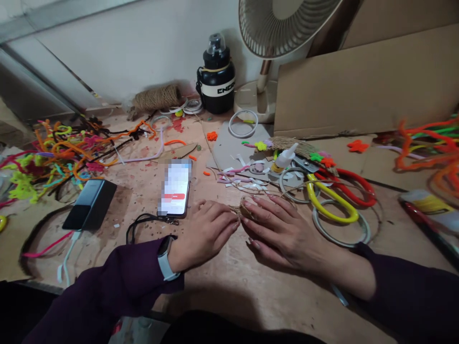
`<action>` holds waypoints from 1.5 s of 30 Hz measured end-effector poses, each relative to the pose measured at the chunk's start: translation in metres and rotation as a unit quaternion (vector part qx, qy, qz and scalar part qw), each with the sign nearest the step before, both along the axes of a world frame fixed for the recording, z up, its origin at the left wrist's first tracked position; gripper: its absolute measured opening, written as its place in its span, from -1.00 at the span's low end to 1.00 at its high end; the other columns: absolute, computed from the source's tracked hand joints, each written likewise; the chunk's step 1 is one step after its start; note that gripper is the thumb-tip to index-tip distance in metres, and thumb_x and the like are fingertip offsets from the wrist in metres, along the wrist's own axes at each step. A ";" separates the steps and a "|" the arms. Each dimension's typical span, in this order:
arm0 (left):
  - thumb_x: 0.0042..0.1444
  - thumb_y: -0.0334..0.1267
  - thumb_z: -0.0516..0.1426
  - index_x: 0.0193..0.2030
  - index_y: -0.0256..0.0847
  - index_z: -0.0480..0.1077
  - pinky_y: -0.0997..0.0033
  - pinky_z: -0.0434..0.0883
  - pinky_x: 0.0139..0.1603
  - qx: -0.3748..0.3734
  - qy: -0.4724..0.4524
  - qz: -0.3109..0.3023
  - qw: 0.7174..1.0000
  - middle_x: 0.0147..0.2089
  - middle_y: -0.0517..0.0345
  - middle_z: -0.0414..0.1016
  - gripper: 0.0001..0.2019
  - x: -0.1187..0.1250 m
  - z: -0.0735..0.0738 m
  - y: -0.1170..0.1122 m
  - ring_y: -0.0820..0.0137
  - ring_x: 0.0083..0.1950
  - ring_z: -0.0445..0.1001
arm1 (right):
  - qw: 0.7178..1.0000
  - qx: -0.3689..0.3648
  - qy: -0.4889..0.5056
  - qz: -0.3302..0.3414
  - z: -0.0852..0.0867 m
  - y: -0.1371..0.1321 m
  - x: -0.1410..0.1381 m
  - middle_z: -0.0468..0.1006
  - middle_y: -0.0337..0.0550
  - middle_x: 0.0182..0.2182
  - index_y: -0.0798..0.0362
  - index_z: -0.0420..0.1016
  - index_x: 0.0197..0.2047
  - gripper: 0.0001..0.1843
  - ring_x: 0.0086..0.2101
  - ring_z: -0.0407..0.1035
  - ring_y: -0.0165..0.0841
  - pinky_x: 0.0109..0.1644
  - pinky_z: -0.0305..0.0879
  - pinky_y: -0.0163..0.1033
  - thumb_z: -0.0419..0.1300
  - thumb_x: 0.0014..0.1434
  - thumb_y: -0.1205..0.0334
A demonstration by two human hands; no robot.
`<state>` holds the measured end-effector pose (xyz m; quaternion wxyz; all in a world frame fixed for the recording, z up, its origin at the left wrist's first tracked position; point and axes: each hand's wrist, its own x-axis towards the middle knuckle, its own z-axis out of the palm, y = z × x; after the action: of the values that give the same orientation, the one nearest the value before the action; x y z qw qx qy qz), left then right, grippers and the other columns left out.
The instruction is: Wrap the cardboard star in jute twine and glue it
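Note:
My left hand (pixel 206 229) has its fingers pressed together, pinching the end of a thin strand of brown twine (pixel 234 207). Close beside it, my right hand (pixel 287 231) curls its fingers over a small brown twine-covered piece (pixel 245 208), mostly hidden beneath the fingers. The fingertips of both hands nearly meet just above the table. Beyond the right hand lie scissors with yellow (pixel 332 200) and red handles (pixel 358 184), a glue bottle (pixel 283 160) and a roll of tape (pixel 340 224). A lit phone (pixel 174 187) rests beyond my left hand.
Tangled coloured pipe cleaners (pixel 60 153) spread over the left side, with more orange ones (pixel 426 153) at right. A power bank (pixel 89 204) with a white cable lies at left. Along the back stand a twine spool (pixel 158 98), a black bottle (pixel 217 79), a fan (pixel 263 76) and cardboard (pixel 366 86).

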<state>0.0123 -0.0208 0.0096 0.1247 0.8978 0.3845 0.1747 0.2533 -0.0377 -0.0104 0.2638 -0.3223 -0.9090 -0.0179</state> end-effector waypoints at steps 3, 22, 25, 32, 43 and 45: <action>0.43 -0.19 0.01 0.20 -0.12 0.36 0.18 0.16 0.17 0.067 0.037 -0.048 0.996 0.14 0.07 0.52 -0.71 -0.008 -0.002 -0.006 0.30 0.13 0.42 | 1.000 0.002 -0.003 0.000 0.002 0.000 -0.001 0.48 0.06 0.19 0.08 0.49 0.16 -0.57 0.27 0.22 -0.07 0.32 0.15 0.11 0.12 0.25 0.21; 0.26 0.37 -0.12 0.37 -0.30 0.20 0.11 0.04 0.38 0.066 0.105 -0.110 0.986 0.45 -0.09 0.16 -0.18 -0.008 -0.008 -0.007 0.12 0.45 0.12 | 0.997 0.019 0.011 -0.077 0.016 -0.002 0.001 0.62 -0.12 -0.32 0.09 0.48 -0.14 -0.88 -0.28 0.43 -0.25 -0.09 0.24 -0.07 0.24 0.22 0.33; 0.26 0.35 -0.07 0.35 -0.30 0.23 0.13 0.04 0.38 0.062 0.111 -0.104 0.986 0.45 -0.07 0.18 -0.21 -0.007 -0.006 -0.008 0.11 0.43 0.15 | 0.997 0.001 0.006 -0.083 0.016 -0.001 0.000 0.59 -0.17 -0.39 0.07 0.47 -0.18 -0.94 -0.32 0.40 -0.27 -0.09 0.20 -0.07 0.19 0.27 0.34; 0.28 0.37 -0.17 0.35 -0.28 0.24 0.14 0.03 0.36 0.086 0.122 -0.102 0.984 0.44 -0.10 0.19 -0.19 -0.007 -0.010 -0.008 0.12 0.43 0.14 | 0.997 -0.013 -0.027 -0.073 0.012 -0.001 0.001 0.57 -0.11 -0.37 0.11 0.51 -0.20 -0.90 -0.28 0.38 -0.24 -0.07 0.18 -0.07 0.15 0.29 0.37; 0.27 0.38 -0.17 0.33 -0.27 0.26 0.13 0.07 0.34 0.082 0.128 -0.101 0.983 0.45 -0.09 0.17 -0.20 -0.008 -0.010 -0.006 0.11 0.43 0.13 | 0.998 0.006 -0.033 -0.055 0.010 -0.001 -0.002 0.50 -0.14 -0.45 0.19 0.47 -0.16 -0.87 -0.40 0.32 -0.31 -0.18 0.20 -0.12 0.10 0.30 0.42; 0.28 0.37 -0.17 0.32 -0.28 0.26 0.13 0.07 0.34 0.082 0.124 -0.102 0.984 0.44 -0.11 0.19 -0.20 -0.008 -0.010 -0.005 0.11 0.43 0.13 | 0.998 0.011 -0.038 -0.051 0.007 -0.002 -0.001 0.51 -0.12 -0.41 0.23 0.45 -0.01 -0.79 -0.37 0.32 -0.30 -0.16 0.21 -0.11 0.10 0.31 0.41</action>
<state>0.0045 -0.0259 -0.0006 0.0195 0.9543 0.2875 0.0796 0.2525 -0.0395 -0.0030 0.2311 -0.3644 -0.9005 -0.0531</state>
